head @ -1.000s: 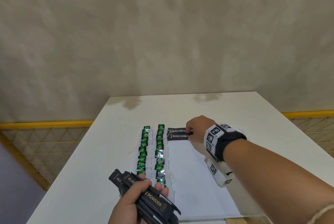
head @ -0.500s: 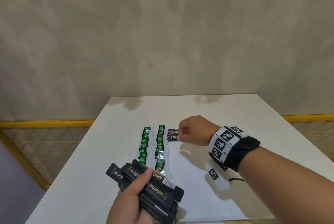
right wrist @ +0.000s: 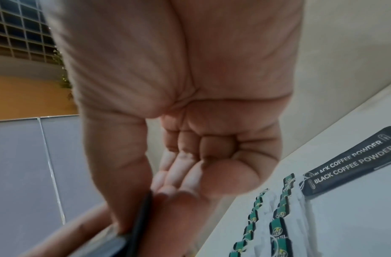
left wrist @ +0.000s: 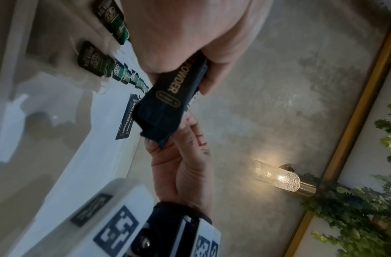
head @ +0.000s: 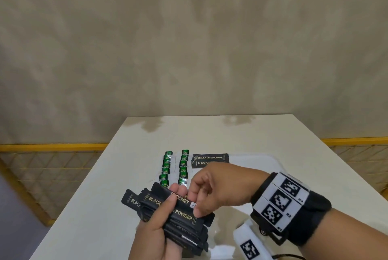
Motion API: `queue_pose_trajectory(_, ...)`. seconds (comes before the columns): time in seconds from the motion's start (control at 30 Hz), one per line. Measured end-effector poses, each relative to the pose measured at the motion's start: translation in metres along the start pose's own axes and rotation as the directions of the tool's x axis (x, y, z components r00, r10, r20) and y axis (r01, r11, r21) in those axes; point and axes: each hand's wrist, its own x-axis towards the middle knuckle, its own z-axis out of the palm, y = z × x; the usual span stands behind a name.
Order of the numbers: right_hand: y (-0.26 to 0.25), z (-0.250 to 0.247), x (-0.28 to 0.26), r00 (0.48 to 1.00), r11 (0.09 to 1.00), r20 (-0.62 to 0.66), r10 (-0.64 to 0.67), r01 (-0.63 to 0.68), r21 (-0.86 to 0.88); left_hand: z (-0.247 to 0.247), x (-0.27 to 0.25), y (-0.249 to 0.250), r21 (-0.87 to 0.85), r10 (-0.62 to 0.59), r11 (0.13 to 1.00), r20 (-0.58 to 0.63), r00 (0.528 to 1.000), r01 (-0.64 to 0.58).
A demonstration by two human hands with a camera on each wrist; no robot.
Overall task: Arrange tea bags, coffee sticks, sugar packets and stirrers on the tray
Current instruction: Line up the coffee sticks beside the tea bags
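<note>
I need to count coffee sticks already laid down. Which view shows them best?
Head view: both laid coffee sticks lie flat beside the tea bags. The right wrist view shows them cropped at the edge; the left wrist view half hides them.

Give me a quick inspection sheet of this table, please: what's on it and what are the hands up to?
Surface: white table carrying a clear tray.
Job's things: two rows of green tea bags on the tray; two black coffee sticks lie flat beside them. No sugar packets or stirrers seen.
Clutter: nothing seen.
Hands: left hand grips a bundle of coffee sticks; right hand pinches the top stick's end.
Cables: thin dark cable near the right wrist.
Surroundings: mottled beige wall, yellow railing, wall lamp, green foliage.
</note>
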Motion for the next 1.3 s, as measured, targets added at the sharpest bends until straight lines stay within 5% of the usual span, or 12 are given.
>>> queue_pose_trajectory(0.2,0.003,0.003,-0.005,0.945,0.951,-0.296,-0.142,0.047,-0.306,-0.002,-0.001,-0.001,0.053,-0.007,0.999,-0.055,0.998,0.01)
queue_pose_trajectory(0.4,0.008,0.004,-0.009,0.927,0.901,-0.25,-0.28,0.164,-0.402,-0.002,-0.003,0.003,0.043,0.009,0.999,-0.106,0.994,-0.004)
queue_pose_trajectory(0.67,0.025,-0.004,-0.003,0.957,0.995,-0.287,-0.045,0.016,-0.103,0.0,-0.005,0.001,0.077,0.092,0.994,-0.206,0.974,-0.077)
queue_pose_trajectory(0.9,0.072,-0.038,0.02,0.815,0.91,-0.496,0.299,-0.401,-0.11,0.003,-0.007,0.009,-0.116,-0.193,0.977,-0.127,0.973,0.179)
queue_pose_trajectory(1.07,0.081,-0.04,0.041,0.79,0.845,-0.513,0.336,-0.494,-0.206,0.002,-0.005,0.004,-0.064,-0.221,0.975,-0.208,0.953,0.212)
queue_pose_trajectory(1.3,0.087,-0.036,0.059,0.778,0.801,-0.584,0.233,-0.494,-0.338,-0.002,-0.009,0.007,-0.052,-0.195,0.981,-0.175,0.965,0.189)
